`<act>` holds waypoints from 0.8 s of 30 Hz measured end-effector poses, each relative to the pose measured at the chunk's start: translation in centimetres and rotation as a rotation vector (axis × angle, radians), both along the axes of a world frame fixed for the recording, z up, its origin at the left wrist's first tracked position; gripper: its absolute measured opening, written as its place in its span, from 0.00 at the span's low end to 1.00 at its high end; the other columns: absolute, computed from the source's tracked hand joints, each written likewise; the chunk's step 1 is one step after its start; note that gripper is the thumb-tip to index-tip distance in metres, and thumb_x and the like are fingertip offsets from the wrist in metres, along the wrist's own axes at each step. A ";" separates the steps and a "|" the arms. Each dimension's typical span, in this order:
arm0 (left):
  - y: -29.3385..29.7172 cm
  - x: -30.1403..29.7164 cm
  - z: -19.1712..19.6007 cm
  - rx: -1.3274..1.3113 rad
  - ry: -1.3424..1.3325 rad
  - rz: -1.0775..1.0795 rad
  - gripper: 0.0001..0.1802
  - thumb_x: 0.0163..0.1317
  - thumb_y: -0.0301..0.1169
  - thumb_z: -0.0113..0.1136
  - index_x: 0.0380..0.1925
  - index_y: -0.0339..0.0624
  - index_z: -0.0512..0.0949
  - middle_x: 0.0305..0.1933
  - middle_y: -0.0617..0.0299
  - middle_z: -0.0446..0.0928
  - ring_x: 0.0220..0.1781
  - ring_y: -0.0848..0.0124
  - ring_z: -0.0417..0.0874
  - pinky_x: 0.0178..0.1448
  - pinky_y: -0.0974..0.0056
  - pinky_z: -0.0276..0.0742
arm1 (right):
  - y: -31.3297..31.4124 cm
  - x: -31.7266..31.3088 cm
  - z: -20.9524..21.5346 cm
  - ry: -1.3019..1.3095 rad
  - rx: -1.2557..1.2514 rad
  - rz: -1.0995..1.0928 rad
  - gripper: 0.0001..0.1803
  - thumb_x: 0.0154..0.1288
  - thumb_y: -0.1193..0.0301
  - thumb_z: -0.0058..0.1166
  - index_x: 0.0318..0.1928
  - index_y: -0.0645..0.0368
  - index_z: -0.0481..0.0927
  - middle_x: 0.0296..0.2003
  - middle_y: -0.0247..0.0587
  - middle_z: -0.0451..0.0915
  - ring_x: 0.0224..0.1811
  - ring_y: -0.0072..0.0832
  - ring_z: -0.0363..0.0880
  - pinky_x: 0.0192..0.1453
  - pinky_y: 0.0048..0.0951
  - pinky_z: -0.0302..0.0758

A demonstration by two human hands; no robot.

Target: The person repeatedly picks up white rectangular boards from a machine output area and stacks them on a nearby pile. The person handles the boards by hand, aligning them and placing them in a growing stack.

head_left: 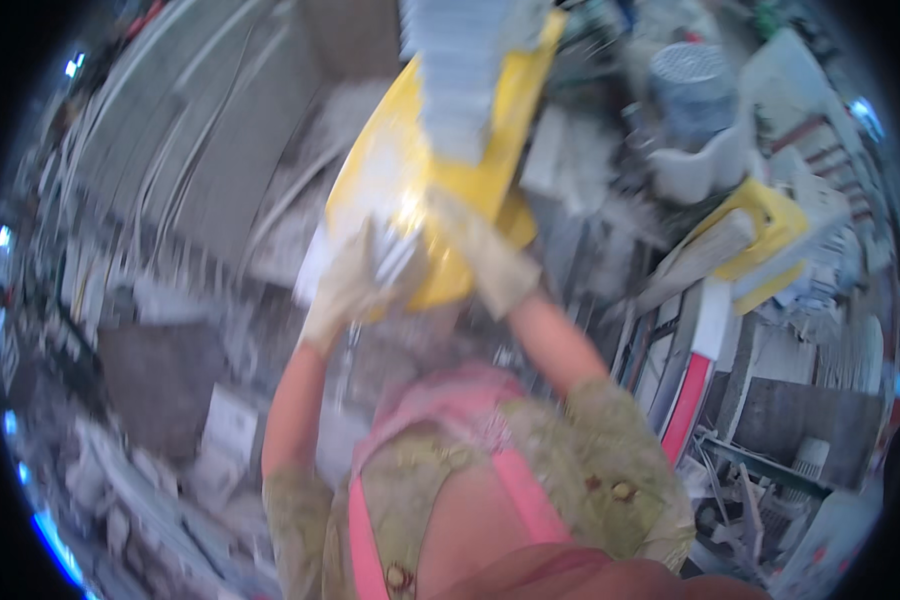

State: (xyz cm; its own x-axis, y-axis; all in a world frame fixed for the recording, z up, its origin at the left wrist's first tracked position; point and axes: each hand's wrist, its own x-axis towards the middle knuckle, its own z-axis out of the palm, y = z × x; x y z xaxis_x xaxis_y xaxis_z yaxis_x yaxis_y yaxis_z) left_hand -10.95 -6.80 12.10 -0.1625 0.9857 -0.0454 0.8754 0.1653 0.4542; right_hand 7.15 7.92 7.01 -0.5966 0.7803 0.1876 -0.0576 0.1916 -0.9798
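Observation:
A large yellow plastic piece (470, 195) with a pale, shiny face lies tilted in front of me. My left hand (355, 280), in a pale work glove, is at its lower left, with the fingers closed round a small whitish, shiny piece (398, 256); blur hides its kind. My gloved right hand (482, 250) rests against the yellow piece, and its fingers are too smeared to read. Above the hands, a long white ribbed strip (460, 90) overlaps the yellow piece.
Grey boards (205, 170) stand at the upper left. To the right are a grey perforated container (692, 85), another yellow piece (770, 235) and a red and white bar (692, 385). A brown board (165, 385) and pale scraps lie at the lower left.

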 end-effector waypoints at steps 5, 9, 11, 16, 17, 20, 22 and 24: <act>-3.0 0.6 -2.5 0.182 -0.113 0.219 0.71 0.39 0.49 0.83 0.78 0.31 0.50 0.72 0.33 0.66 0.71 0.42 0.72 0.73 0.51 0.71 | 1.9 -4.0 -2.6 -0.199 -0.040 0.319 0.24 0.78 0.68 0.53 0.69 0.63 0.74 0.66 0.45 0.78 0.65 0.30 0.77 0.69 0.30 0.72; -6.3 2.6 -4.6 0.338 -0.622 0.603 0.81 0.34 0.41 0.88 0.79 0.30 0.38 0.81 0.36 0.52 0.76 0.47 0.68 0.78 0.55 0.68 | 1.2 -4.1 -2.7 -0.264 -0.015 0.348 0.24 0.79 0.67 0.51 0.70 0.63 0.73 0.67 0.45 0.77 0.66 0.31 0.76 0.70 0.29 0.71; -6.6 3.7 -5.7 0.317 -0.824 0.708 0.86 0.36 0.43 0.89 0.78 0.29 0.27 0.81 0.38 0.53 0.77 0.51 0.67 0.77 0.59 0.69 | 1.2 -3.7 -2.1 -0.289 -0.005 0.356 0.24 0.79 0.67 0.50 0.70 0.63 0.72 0.67 0.45 0.77 0.67 0.32 0.75 0.71 0.29 0.70; -3.9 4.9 -7.3 0.411 -0.960 0.639 0.86 0.37 0.40 0.87 0.78 0.31 0.25 0.73 0.38 0.68 0.71 0.52 0.75 0.72 0.60 0.74 | 0.2 -2.2 -0.5 -0.269 0.066 0.403 0.33 0.80 0.52 0.42 0.74 0.60 0.69 0.72 0.44 0.71 0.75 0.30 0.66 0.78 0.28 0.58; -3.4 5.4 -7.3 0.475 -0.960 0.642 0.86 0.37 0.39 0.87 0.78 0.31 0.25 0.72 0.38 0.70 0.71 0.53 0.75 0.71 0.60 0.74 | -0.1 -2.2 -0.2 -0.313 0.079 0.392 0.35 0.80 0.48 0.41 0.75 0.60 0.68 0.74 0.44 0.69 0.77 0.30 0.64 0.79 0.28 0.55; -2.9 6.9 -7.0 0.513 -0.927 0.648 0.86 0.36 0.38 0.88 0.79 0.34 0.25 0.68 0.42 0.75 0.70 0.54 0.76 0.73 0.59 0.73 | -1.0 -1.6 0.2 -0.074 -0.029 0.524 0.39 0.80 0.43 0.39 0.76 0.59 0.65 0.76 0.44 0.65 0.80 0.30 0.59 0.82 0.29 0.52; -3.2 8.0 -7.0 0.446 -1.005 0.661 0.86 0.35 0.40 0.88 0.79 0.34 0.27 0.68 0.44 0.73 0.72 0.55 0.73 0.73 0.58 0.73 | -1.4 -1.2 0.1 -0.143 -0.097 0.488 0.35 0.83 0.49 0.38 0.77 0.61 0.64 0.75 0.45 0.66 0.79 0.30 0.58 0.82 0.29 0.51; -3.2 8.1 -7.2 0.431 -0.881 0.636 0.84 0.37 0.40 0.87 0.79 0.37 0.27 0.68 0.43 0.74 0.71 0.55 0.74 0.73 0.57 0.73 | -1.4 -1.1 -0.3 -0.116 -0.120 0.478 0.33 0.84 0.52 0.38 0.77 0.62 0.63 0.74 0.45 0.67 0.79 0.30 0.58 0.82 0.30 0.51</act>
State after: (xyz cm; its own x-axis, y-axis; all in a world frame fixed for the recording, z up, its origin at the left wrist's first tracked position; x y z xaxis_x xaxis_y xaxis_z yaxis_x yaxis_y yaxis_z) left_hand -2.86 -10.00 4.94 -0.7114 0.6993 -0.0701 0.0448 0.1447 0.9885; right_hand 6.00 6.49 6.67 -0.9042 0.4265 0.0251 -0.0011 0.0563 -0.9984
